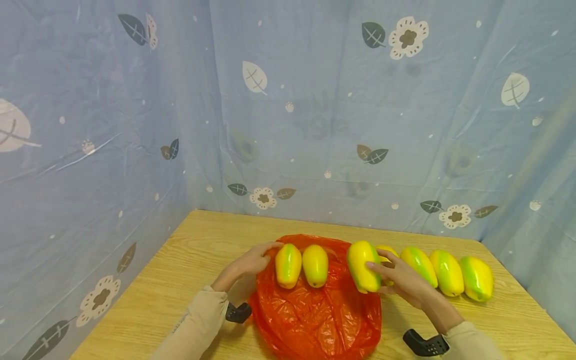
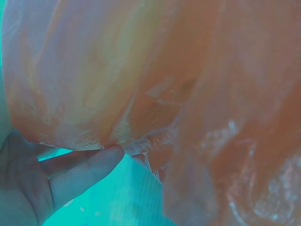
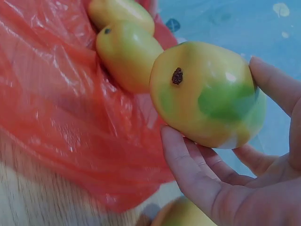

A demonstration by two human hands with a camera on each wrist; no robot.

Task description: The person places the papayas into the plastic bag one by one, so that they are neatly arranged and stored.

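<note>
The person is standing at a wooden surface with a red bag spread flat in front of them. Their right hand is holding a mango, the grip closed around it with fingers curled under and thumb over the top; the wrist view shows the fruit lifted just over the bag's right edge. Two mangoes are lying side by side at the far end of the bag, near its mouth. Three more are waiting in a row on the surface to the right, and another yellow one is partly hidden behind the right hand.

The left hand is reaching to the bag's far left edge beside the leftmost mango. In the left wrist view the fingers are lying fairly straight against the plastic hem, touching it; I cannot tell whether they are pinching it.

It looks to me like the bagging step is in hand, third fruit on its way. The next move seems to call for the left hand lifting the bag's mouth wide enough for the right to slide the mango inside beside the other two.
</note>
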